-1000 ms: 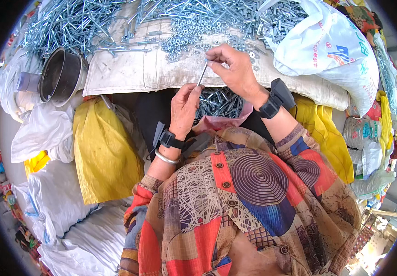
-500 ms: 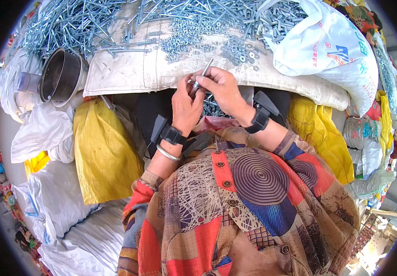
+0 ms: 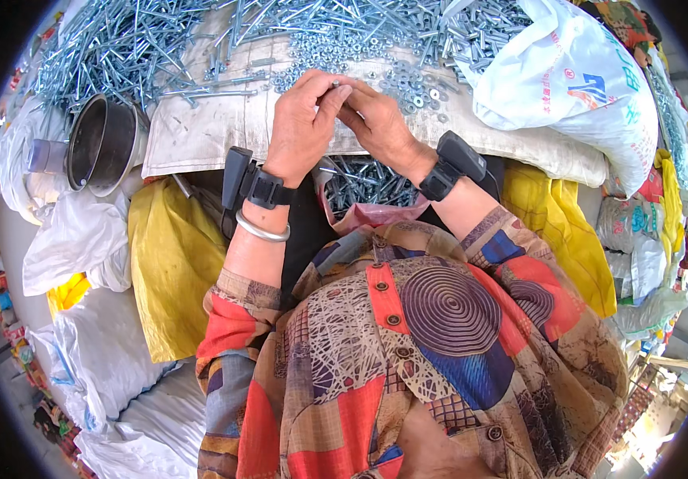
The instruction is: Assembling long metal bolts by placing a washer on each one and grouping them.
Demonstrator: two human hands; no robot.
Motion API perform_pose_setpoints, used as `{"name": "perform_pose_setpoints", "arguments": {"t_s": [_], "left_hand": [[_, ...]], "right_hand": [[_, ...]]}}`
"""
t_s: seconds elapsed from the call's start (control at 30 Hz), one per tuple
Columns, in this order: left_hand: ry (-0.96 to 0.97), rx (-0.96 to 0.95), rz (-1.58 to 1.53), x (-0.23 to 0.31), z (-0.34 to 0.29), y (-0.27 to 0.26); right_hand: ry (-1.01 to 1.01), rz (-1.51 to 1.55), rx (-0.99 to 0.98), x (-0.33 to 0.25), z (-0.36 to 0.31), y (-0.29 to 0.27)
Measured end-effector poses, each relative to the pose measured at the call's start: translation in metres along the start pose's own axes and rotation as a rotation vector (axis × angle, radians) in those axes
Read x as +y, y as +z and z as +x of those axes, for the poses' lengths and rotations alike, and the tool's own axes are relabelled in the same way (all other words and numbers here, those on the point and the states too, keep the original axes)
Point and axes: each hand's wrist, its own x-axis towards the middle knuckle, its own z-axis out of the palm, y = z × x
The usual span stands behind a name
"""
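Note:
My left hand (image 3: 302,124) is closed with thumb and forefinger pinching a thin metal bolt (image 3: 336,83), of which only the tip shows between the fingers. Against it from the other side, the fingertips of my right hand (image 3: 384,128) are closed at the same bolt; the rest of it is hidden. Both hands are over the front part of the pale cloth-covered work surface (image 3: 224,124). Just beyond the fingers lie loose nuts (image 3: 336,49) and flat washers (image 3: 412,88). Below the hands, a pink-edged bag (image 3: 376,214) is filled with metal bolts (image 3: 372,182).
Long bolts (image 3: 132,48) are heaped at the far left, short metal sleeves (image 3: 480,32) at the far right. A dark round pot (image 3: 104,144) stands on the left. A white printed sack (image 3: 559,80) sits on the right. Yellow sacks (image 3: 172,279) hang on both sides.
Both hands have moved forward, away from my body, over the cloth. The bolt, which stuck out upward before, is now mostly covered by my fingers. The bag of bolts shows more.

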Motion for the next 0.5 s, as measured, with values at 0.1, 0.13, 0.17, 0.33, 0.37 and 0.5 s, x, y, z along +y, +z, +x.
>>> {"name": "perform_pose_setpoints", "arguments": {"t_s": [0.1,0.13,0.17,0.33,0.37,0.5], "left_hand": [[-0.094,0.069,-0.028,-0.004,0.001,0.001],[-0.08,0.058,-0.014,-0.004,0.002,0.001],[-0.067,0.048,0.0,-0.005,0.003,0.0],[-0.024,0.043,0.019,-0.006,0.007,0.006],[-0.016,0.035,0.028,-0.006,0.008,0.007],[0.059,0.06,0.079,-0.009,0.014,0.014]], "right_hand": [[0.014,-0.002,-0.03,0.007,-0.002,0.001],[0.016,-0.011,-0.038,0.008,-0.001,0.0],[0.018,-0.018,-0.047,0.009,0.0,-0.001],[0.182,-0.122,-0.043,0.006,0.007,-0.004],[0.19,-0.184,-0.042,0.004,0.009,-0.002],[0.189,-0.166,0.027,0.022,0.008,0.015]]}}
